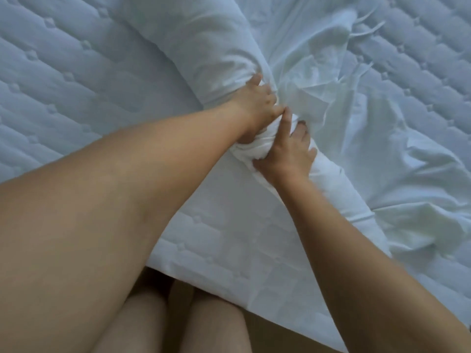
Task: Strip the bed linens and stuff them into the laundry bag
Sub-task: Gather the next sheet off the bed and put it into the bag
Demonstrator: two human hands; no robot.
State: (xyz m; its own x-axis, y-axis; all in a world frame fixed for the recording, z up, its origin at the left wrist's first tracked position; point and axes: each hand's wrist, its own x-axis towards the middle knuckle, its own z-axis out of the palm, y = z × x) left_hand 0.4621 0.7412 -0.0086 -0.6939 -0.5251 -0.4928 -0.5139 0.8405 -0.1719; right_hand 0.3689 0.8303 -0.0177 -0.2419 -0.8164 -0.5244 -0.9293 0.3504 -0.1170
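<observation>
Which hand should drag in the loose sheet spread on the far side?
Right. The right hand grips the bunched sheet nearest the loose spread; the left hand clamps the opposite side.

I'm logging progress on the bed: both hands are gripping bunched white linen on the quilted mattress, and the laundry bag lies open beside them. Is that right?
Not quite: no laundry bag shows in the head view. The left hand and the right hand do grip the bunched white linen on the quilted mattress; beside them lie only a pillow and more crumpled sheet.
</observation>
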